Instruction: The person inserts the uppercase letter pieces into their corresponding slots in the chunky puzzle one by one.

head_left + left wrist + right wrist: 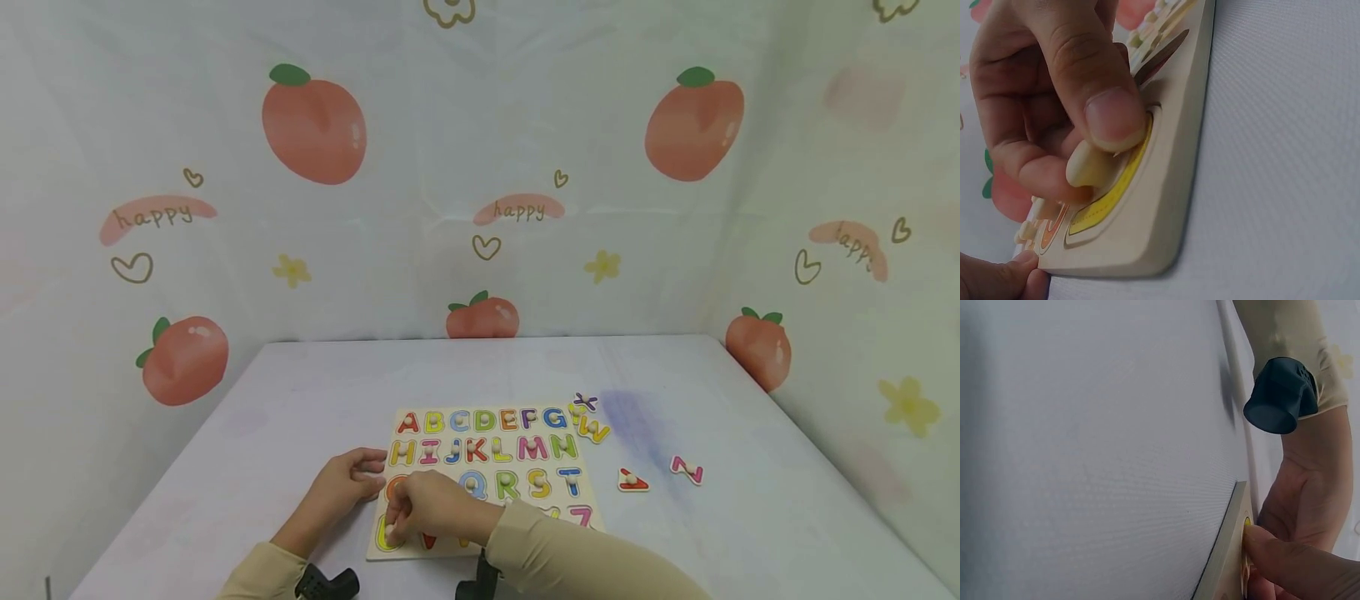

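My right hand (431, 504) pinches the pale knob (1088, 165) of a yellow letter piece (1107, 209), which looks like a U, between thumb and finger. That piece lies at or in its slot at the near left corner of a wooden alphabet puzzle board (420, 550); whether it sits flush is hard to tell. At the board's left edge, the fingertips of my left hand (341, 492) touch the wood. The right hand covers part of the lower rows. In the right wrist view, the right thumb (1272, 553) hides most of the yellow piece.
Right of the board lie a loose red V piece (633, 481) and a pink Z piece (687, 470). A purple X piece (586, 402) and yellow W piece (593, 430) are clustered with another yellow piece by the far right corner. A fruit-print curtain (405, 275) stands behind the table.
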A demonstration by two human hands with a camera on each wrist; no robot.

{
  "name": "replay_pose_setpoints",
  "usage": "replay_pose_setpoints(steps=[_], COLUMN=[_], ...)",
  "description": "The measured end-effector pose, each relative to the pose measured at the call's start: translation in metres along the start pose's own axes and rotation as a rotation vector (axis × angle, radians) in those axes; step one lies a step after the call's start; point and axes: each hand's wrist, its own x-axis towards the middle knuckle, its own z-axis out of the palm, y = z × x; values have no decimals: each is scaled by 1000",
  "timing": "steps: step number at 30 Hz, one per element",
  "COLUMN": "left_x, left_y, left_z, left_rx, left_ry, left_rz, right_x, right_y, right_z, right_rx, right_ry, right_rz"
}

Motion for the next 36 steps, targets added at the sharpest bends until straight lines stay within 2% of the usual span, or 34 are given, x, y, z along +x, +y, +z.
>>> replay_pose_setpoints(steps=[7,14,19,24,30,36], left_x=[1,3,1,0,0,0], left_y=[-3,-3,-2,-1,0,-1], left_z=[0,2,2,1,1,2], left_rx=[-24,-9,3,10,11,1], left_ry=[-6,-2,-1,3,5,9], left_rz=[16,3,-6,-7,-3,0], right_x=[-5,-25,-40,-56,-80,-106], right_y=[3,13,40,76,112,137], right_z=[-12,-50,-85,-121,-156,-171], right_rx=[118,147,155,180,209,188], right_ry=[5,116,195,286,397,470], right_rz=[5,-1,6,29,137,251])
